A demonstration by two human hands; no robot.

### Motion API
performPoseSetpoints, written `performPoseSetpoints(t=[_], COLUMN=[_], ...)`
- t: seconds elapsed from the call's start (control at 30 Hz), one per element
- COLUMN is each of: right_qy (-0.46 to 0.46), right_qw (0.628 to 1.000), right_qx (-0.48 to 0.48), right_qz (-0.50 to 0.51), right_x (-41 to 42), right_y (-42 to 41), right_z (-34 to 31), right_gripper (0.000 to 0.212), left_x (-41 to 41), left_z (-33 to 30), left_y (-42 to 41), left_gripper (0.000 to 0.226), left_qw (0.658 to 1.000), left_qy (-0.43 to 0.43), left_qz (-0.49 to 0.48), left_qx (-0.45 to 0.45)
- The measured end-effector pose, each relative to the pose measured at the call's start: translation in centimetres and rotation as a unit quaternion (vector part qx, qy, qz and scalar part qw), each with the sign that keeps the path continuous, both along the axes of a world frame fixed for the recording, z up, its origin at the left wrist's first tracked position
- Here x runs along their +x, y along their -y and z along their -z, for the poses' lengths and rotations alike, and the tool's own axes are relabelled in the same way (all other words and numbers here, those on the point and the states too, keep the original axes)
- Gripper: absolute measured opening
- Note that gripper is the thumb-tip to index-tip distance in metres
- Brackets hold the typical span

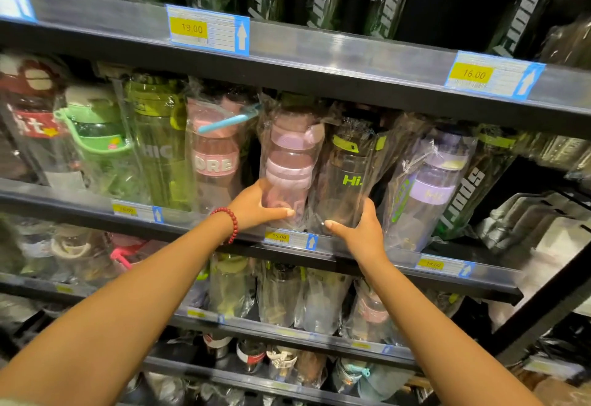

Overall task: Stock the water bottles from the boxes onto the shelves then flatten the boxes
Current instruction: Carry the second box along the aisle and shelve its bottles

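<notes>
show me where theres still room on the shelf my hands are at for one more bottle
Little room. The row runs wrapper to wrapper from the green bottle to the purple bottle. A narrow dark gap shows between the pink bottle and the Hi bottle, between both hands. Right of the sport bottle looks dark and open.

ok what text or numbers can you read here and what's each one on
"19.00": yellow price tag, upper shelf rail
"16.00": yellow price tag, same rail
"15.00": tag between the hands
"14.00": tag
"Hi": dark clear bottle
"ORE": pink-banded bottle
"HIC": green bottle
Lower tags: too blurred.
</notes>
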State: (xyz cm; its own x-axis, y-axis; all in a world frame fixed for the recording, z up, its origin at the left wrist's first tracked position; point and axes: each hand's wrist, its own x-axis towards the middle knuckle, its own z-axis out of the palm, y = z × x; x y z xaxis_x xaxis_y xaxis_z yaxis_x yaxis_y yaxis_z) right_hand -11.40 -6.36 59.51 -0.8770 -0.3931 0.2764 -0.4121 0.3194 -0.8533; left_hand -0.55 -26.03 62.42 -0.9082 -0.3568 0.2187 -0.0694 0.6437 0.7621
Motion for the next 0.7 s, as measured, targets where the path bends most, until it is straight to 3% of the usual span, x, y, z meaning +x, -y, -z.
performPoseSetpoints(t=[0.2, 0.33, 0.4, 0.5, 0.57, 0.63, 0.7], right_qy=[-0.035, -0.075, -0.109, -0.14, -0.146, -0.152, -0.144], right_qw=[0.999, 0.993, 0.985, 0.984, 0.983, 0.98, 0.981], right_qx=[0.007, -0.05, -0.091, -0.106, -0.105, -0.108, -0.093], right_qz=[0.007, 0.075, 0.098, 0.033, -0.03, -0.071, -0.089], right_x=[1.3, 5.0, 7.2, 10.2, 12.1, 13.7, 14.4], right_y=[-0.7, -1.3, -0.9, 1.5, 4.3, 7.4, 10.4], right_z=[0.2, 0.6, 0.9, 0.9, 0.3, -0.6, -1.3], right_gripper=[0.085, 0.066, 0.056, 0.045, 0.043, 0.043, 0.054], left_x=[1.5, 4.9, 7.0, 9.9, 11.4, 12.5, 13.1], left_z=[1.0, 2.2, 2.4, 2.2, 1.8, 1.4, 1.1], left_y=[-0.4, 0.2, 1.3, 3.9, 6.0, 8.0, 9.7], left_gripper=[0.083, 0.077, 0.059, 0.045, 0.042, 0.046, 0.055], left_qw=[0.994, 0.988, 0.975, 0.936, 0.91, 0.898, 0.908], left_qy=[0.001, -0.05, -0.147, -0.272, -0.309, -0.306, -0.261], left_qz=[-0.065, -0.077, -0.11, -0.187, -0.248, -0.298, -0.316], left_qx=[-0.085, -0.121, -0.124, -0.123, -0.118, -0.104, -0.089])
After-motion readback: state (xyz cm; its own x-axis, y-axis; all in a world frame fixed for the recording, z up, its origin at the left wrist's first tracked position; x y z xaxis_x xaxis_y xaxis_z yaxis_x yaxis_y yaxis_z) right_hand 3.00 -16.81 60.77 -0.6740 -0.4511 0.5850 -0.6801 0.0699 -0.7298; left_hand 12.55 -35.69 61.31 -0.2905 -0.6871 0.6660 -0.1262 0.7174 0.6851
